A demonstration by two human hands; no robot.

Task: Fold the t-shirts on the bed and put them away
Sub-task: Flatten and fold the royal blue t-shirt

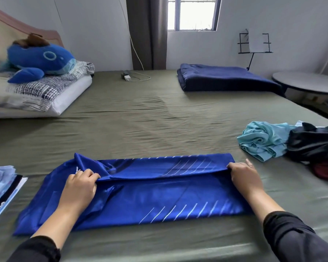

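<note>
T-shirt (159,195) beside unfolded clothes pile (284,144)

No text, label, brand or number is showing clearly enough to read anywhere in this view. The blue t-shirt (140,195) is carrying only thin pale slanted lines, which are a pattern and not letters. The pillowcase (45,89) is showing a dark dashed print, again without words. The white sheet (257,42) hanging on the black stand by the wall is looking blank. The folded stack (2,190) at the left edge is showing a small white mark, too small to read.
</note>
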